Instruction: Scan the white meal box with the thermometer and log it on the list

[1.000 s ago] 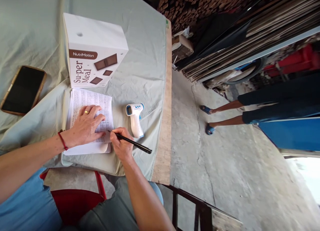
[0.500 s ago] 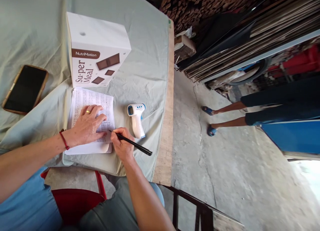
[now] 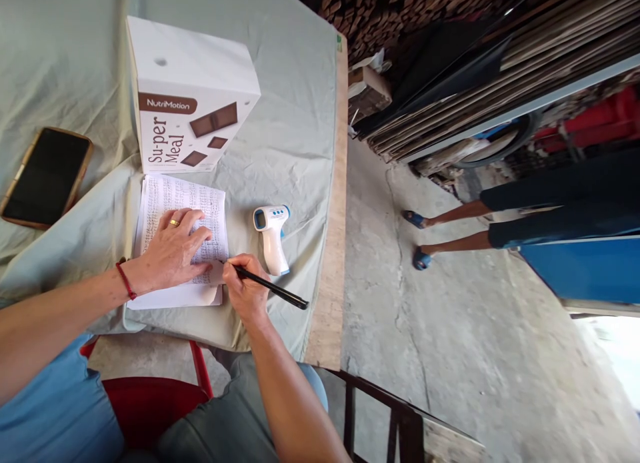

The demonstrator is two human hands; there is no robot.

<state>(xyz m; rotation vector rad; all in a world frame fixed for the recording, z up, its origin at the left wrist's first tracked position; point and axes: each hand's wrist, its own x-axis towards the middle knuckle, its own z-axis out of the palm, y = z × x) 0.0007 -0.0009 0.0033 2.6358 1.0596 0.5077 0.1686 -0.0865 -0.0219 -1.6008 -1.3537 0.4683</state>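
Rows of handwriting cover the upper part of a stack of white paper on the cloth-covered table. Across the sheets lies my left hand, fingers spread and palm down, with a ring and a red wrist cord. My right hand grips a black pen at the right edge of the paper, its tip near the written lines and partly hidden by my fingers. Just right of the paper, a white and blue infrared thermometer lies on the cloth. Beyond the sheets stands a white NutriMotion box.
A smartphone in a brown case lies at the left. Bare wood shows along the table's right edge. Past it, a person in dark shorts and blue sandals stands on the concrete floor. A red chair is below the table.
The pen has tilted slightly, its back end shifting a little right and down. Both hands stay in place on the paper, while the whole view has shifted slightly.
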